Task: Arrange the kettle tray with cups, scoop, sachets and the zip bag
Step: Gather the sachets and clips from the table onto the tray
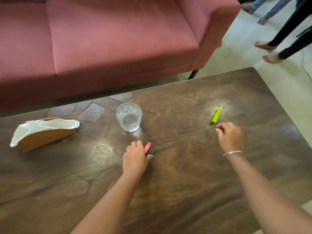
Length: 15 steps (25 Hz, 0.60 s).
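Left hand (135, 159) pinching a pink sachet (147, 147) on the wooden table (185, 183), right hand (230, 137) loosely curled and empty, near a green sachet (216, 115), glass (129, 117) just beyond the left hand

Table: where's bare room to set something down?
Bare: the near middle of the table, the left front below the napkin holder, and the gap between glass and green sachet. Crowded: around the left hand on the pink sachet and the right hand by the green one.
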{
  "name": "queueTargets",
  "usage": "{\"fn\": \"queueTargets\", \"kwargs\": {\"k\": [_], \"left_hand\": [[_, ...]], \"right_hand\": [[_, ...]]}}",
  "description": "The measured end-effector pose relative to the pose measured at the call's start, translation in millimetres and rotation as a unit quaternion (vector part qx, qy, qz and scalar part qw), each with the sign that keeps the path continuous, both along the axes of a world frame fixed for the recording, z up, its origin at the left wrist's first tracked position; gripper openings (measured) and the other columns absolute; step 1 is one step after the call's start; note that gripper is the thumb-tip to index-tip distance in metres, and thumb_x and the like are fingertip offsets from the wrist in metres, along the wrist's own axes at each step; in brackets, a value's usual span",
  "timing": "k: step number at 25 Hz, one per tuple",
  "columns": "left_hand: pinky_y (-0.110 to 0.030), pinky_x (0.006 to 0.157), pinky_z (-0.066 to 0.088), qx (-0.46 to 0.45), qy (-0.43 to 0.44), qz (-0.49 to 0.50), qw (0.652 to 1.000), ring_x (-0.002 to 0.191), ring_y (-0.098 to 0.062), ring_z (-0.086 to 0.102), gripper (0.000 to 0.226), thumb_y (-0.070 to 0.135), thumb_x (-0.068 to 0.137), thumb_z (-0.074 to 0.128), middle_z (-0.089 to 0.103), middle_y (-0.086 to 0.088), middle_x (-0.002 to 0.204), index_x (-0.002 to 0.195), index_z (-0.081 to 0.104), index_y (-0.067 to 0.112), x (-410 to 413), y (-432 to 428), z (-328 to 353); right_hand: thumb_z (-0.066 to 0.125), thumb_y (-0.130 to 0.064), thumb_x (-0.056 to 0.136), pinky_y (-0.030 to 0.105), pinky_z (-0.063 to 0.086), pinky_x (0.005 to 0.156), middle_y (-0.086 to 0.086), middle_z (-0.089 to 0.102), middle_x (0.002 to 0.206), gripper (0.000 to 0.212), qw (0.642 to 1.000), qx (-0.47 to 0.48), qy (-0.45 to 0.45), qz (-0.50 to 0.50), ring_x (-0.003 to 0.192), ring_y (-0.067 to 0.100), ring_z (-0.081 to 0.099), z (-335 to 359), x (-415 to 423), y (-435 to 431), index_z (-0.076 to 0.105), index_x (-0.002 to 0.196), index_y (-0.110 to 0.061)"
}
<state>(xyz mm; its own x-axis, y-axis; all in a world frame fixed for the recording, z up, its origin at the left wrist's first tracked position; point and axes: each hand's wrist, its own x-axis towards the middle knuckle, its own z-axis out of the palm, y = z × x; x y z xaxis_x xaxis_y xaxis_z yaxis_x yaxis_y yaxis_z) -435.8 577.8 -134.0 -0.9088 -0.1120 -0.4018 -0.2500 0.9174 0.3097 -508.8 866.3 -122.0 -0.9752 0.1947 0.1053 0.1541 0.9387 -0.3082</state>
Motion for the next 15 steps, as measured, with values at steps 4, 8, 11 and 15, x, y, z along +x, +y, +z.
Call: {"fn": "queueTargets", "kwargs": {"k": [4,8,11,15], "left_hand": [[-0.034,0.077,0.043,0.003,-0.028,0.005,1.0,0.101,-0.028,0.055,0.022,0.025,0.092,0.049,0.057,-0.01,0.112,0.104,0.049,0.006,-6,3,-11],[-0.03,0.068,0.035,0.041,-0.001,0.055,0.998,0.089,-0.027,0.055,0.017,0.021,0.091,0.046,0.059,-0.009,0.102,0.096,0.052,0.006,-4,-1,-7],[-0.028,0.063,0.032,0.074,0.042,0.091,0.992,0.075,-0.021,0.048,0.011,0.019,0.087,0.054,0.058,-0.005,0.093,0.089,0.051,0.008,14,-20,0],[-0.028,0.063,0.034,0.096,0.079,0.122,0.985,0.075,-0.022,0.053,0.011,0.017,0.083,0.06,0.058,-0.004,0.085,0.083,0.053,0.009,33,-47,-3]], "right_hand": [[0.064,0.001,0.077,0.036,0.04,0.073,0.025,0.066,0.089,0.007,0.996,-0.042,-0.002,-0.078,0.083,0.04,0.06,4,-32,12,0.066,0.082,0.004],[0.065,-0.004,0.079,0.038,0.045,0.075,0.025,0.068,0.093,0.008,0.986,-0.052,-0.061,-0.149,0.089,0.04,0.061,-10,-63,17,0.067,0.085,0.001],[0.07,-0.011,0.079,0.039,0.043,0.082,0.029,0.063,0.106,0.028,0.975,-0.047,-0.119,-0.18,0.101,0.042,0.058,-23,-88,13,0.062,0.101,0.005],[0.073,-0.005,0.075,0.045,0.039,0.092,0.033,0.05,0.123,0.067,0.958,-0.045,-0.17,-0.226,0.115,0.045,0.048,-41,-96,3,0.033,0.127,0.008]]}}
